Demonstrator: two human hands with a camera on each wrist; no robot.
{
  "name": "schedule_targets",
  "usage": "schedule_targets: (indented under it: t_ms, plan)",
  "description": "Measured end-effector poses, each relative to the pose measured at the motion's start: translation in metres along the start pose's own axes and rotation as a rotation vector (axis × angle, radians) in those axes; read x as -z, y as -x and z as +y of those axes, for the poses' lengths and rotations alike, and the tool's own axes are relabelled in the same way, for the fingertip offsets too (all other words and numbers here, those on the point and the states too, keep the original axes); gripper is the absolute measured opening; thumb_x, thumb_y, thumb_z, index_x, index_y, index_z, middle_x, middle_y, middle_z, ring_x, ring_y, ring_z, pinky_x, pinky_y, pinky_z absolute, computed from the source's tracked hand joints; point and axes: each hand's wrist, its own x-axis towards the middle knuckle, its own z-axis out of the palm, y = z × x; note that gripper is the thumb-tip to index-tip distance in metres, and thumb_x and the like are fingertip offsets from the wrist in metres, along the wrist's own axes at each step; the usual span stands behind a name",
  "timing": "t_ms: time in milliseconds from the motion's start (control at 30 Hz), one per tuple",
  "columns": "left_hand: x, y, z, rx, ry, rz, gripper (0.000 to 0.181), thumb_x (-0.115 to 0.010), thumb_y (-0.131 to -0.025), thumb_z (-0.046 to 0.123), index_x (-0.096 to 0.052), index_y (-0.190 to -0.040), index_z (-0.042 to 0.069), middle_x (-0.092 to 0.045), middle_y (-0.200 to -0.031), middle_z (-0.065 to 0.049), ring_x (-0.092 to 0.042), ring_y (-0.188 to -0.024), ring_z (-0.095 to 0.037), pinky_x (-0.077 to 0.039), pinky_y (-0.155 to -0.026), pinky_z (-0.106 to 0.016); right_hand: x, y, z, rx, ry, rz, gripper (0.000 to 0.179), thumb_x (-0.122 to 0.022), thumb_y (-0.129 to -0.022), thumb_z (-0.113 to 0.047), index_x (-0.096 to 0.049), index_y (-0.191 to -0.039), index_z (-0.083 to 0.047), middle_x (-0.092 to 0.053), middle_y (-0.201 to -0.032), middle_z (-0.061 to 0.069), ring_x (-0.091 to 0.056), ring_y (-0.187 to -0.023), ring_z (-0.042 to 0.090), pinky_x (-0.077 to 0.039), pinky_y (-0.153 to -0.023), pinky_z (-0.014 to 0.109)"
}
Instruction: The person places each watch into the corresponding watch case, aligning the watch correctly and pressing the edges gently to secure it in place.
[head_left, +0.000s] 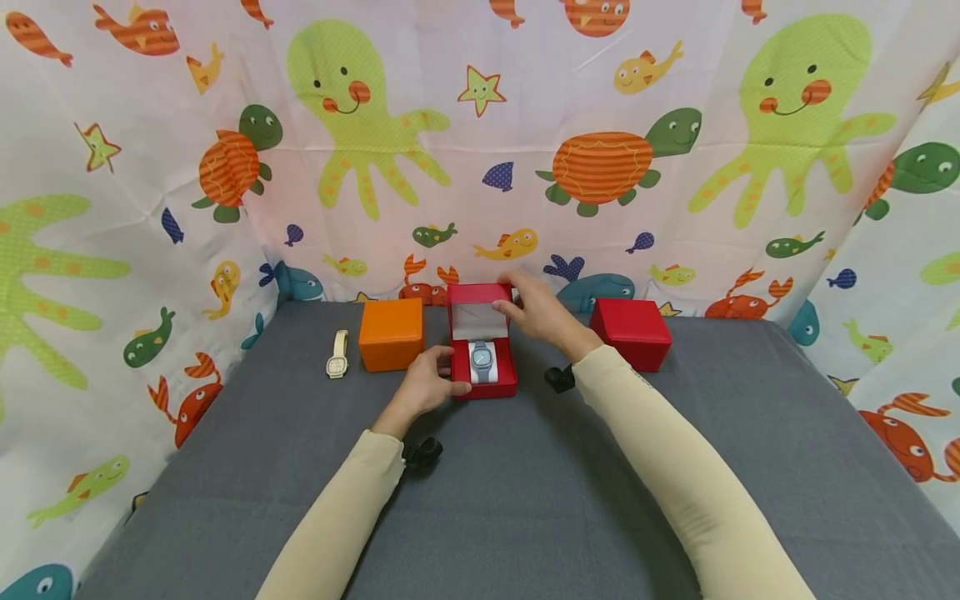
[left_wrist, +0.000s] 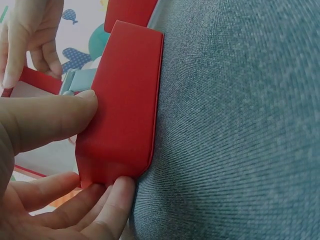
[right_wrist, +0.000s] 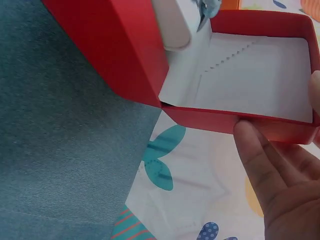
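A red watch box (head_left: 504,388) stands with its lid (head_left: 477,292) raised, showing a pale lining. Inside, a watch with a blue-grey strap (head_left: 482,357) is wrapped round a white cushion. My left hand (head_left: 426,382) grips the box's base at its left front corner; in the left wrist view the thumb lies on the top front edge and the fingers (left_wrist: 121,197) are against the side. At the upper right, my right hand (head_left: 546,315) holds the lid by its rim, fingers along the outer side in the right wrist view.
Left of the open box is a closed orange box (head_left: 392,335), and further left lies a cream-strapped watch (head_left: 337,357). To the right sits a closed red box (head_left: 632,333). Behind the grey-covered table (head_left: 510,500) hangs a curtain printed with sea animals (head_left: 517,108).
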Motion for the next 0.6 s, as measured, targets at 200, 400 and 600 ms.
schedule_targets:
  t_ms: [200,400,600]
  plan:
    - [-0.001,-0.001,-0.003,0.000,0.008,0.006,0.069,-0.081,-0.076,0.015,-0.047,-0.135,0.004,-0.056,-0.127,-0.013,-0.057,-0.109,-0.028,-0.051,-0.090,-0.041,-0.001,0.017,-0.001,0.042,-0.012,-0.034,0.045,-0.065,-0.091,-0.032,-0.044,-0.127,-0.015,-0.055,-0.111,0.004,-0.056,-0.095,0.019,-0.053,-0.081,0.035]
    - [-0.001,-0.002,-0.006,0.017,0.033,0.008,0.070,-0.082,-0.075,0.015,-0.047,-0.135,0.005,-0.056,-0.127,-0.012,-0.056,-0.109,-0.028,-0.050,-0.091,-0.041,-0.005,0.035,-0.001,0.136,0.043,-0.068,0.045,-0.069,-0.089,-0.025,-0.044,-0.124,-0.014,-0.059,-0.109,0.004,-0.059,-0.093,0.018,-0.054,-0.081,0.035]
    - [-0.001,-0.002,-0.010,0.008,0.069,0.001,0.070,-0.083,-0.074,0.014,-0.047,-0.134,0.006,-0.055,-0.128,-0.011,-0.055,-0.110,-0.029,-0.048,-0.094,-0.041,-0.014,0.052,0.002,0.215,0.079,-0.048,0.046,-0.074,-0.084,-0.019,-0.047,-0.121,-0.014,-0.055,-0.111,0.003,-0.057,-0.099,0.016,-0.055,-0.081,0.034]
